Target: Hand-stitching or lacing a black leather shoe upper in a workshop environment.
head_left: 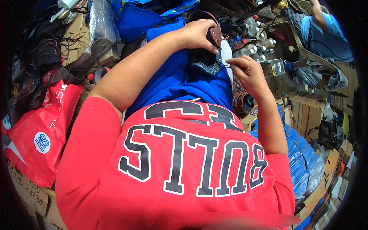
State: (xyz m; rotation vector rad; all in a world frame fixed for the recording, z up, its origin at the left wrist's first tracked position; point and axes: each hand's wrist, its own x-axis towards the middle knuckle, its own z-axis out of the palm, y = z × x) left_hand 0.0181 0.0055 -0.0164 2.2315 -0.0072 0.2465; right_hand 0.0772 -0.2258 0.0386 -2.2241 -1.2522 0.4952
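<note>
My left hand is closed around a brown leather shoe above my lap. Small eyelets and a short lace end show on its flap; my fingers hide much of the rest. Right of the shoe, my right hand pinches a thin, pale, stick-like tool between thumb and fingertips. Its tip points at the dark area under the shoe, and I cannot tell whether it touches. A dark blue-grey, frayed-looking cloth lies below the shoe, over my blue shorts.
Several clear bottles stand ahead to the right, near a square clear container. A red bag is at my left. Blue plastic wrap and cardboard lie at my right. Another person in a blue shirt is at the far right.
</note>
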